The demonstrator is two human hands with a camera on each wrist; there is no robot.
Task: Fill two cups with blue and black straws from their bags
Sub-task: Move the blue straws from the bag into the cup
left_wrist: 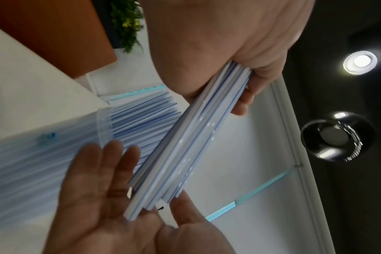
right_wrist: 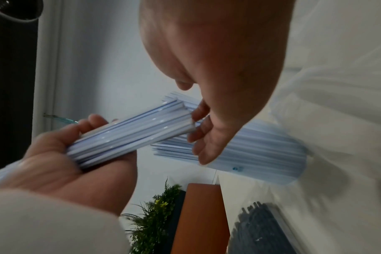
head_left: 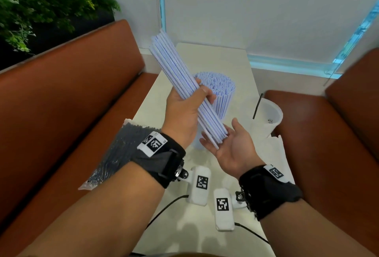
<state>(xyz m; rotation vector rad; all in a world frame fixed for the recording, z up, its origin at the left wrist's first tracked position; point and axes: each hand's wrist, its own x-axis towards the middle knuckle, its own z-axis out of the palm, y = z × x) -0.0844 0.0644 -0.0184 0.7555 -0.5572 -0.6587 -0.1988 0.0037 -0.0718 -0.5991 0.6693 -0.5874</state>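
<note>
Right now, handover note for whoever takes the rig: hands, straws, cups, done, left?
Left hand grips a bundle of blue straws, tilted above the table.
Right hand is open, palm against the bundle's lower ends.
First cup already stands packed with blue straws.
Second cup holds one black straw.
Bag of black straws lies at the left table edge.
Left: place this bundle, then fill the second cup.

- My left hand (head_left: 185,111) is raised, fingers curled in a grip, knuckles toward 12 o'clock.
- My right hand (head_left: 232,146) lies at its 4 o'clock, palm up, fingers relaxed.
</note>
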